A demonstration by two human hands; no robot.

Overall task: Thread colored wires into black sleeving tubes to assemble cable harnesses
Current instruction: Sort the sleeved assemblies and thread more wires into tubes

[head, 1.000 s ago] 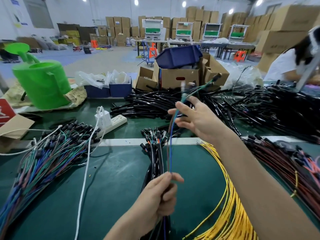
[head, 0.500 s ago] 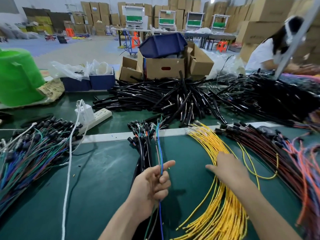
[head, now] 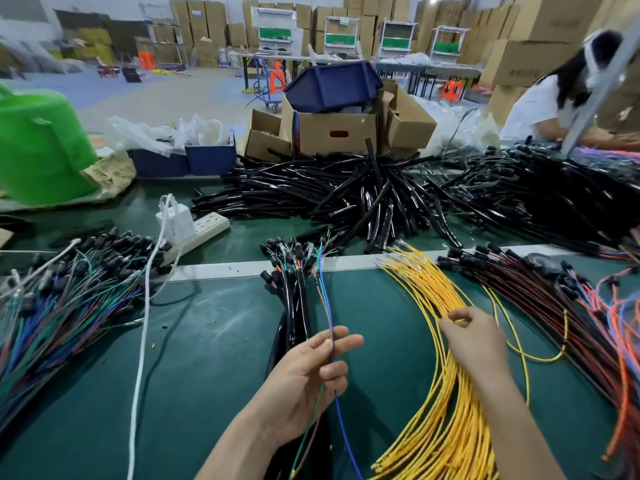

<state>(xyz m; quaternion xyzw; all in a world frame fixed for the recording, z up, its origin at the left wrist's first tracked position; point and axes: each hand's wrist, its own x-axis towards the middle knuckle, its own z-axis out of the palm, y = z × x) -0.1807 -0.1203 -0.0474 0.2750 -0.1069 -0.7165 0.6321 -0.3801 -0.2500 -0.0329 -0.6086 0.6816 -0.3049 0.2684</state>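
My left hand [head: 308,368] was closed loosely on a small set of thin wires [head: 327,306], blue, green and a pinkish one, pinched between thumb and fingers. I held them partway along so the far ends lay toward the metal strip [head: 221,270] crossing the tabletop [head: 207,341] and the near ends trailed off its near edge, presumably to keep the set together and aligned for one sleeve.

My right hand [head: 474,341] rested on the fan of yellow wires [head: 436,393], thumb and forefinger pinched at one strand near the top of the bundle. Whether it was truly gripped I could not tell. Judgement: I was singling out one yellow wire to add to the set.

Yellow wires: slim, matte, finely textured insulation, curved in a shallow arc from the strip down to the near edge, pale terminals at the far ends.

Black sleeving tubes [head: 346,195]: glossy, smooth, semi-stiff, heaped loosely beyond the strip toward the far edge, within reach. Finished-looking sleeved bundles [head: 294,289] lay just left of my held wires, with black connectors at their far ends.

Mixed coloured wires [head: 62,306] lay along the left edge, dark red and orange ones [head: 571,323] along the right. A white power strip [head: 204,226] sat behind the metal strip.

No sleeve was in hand yet.
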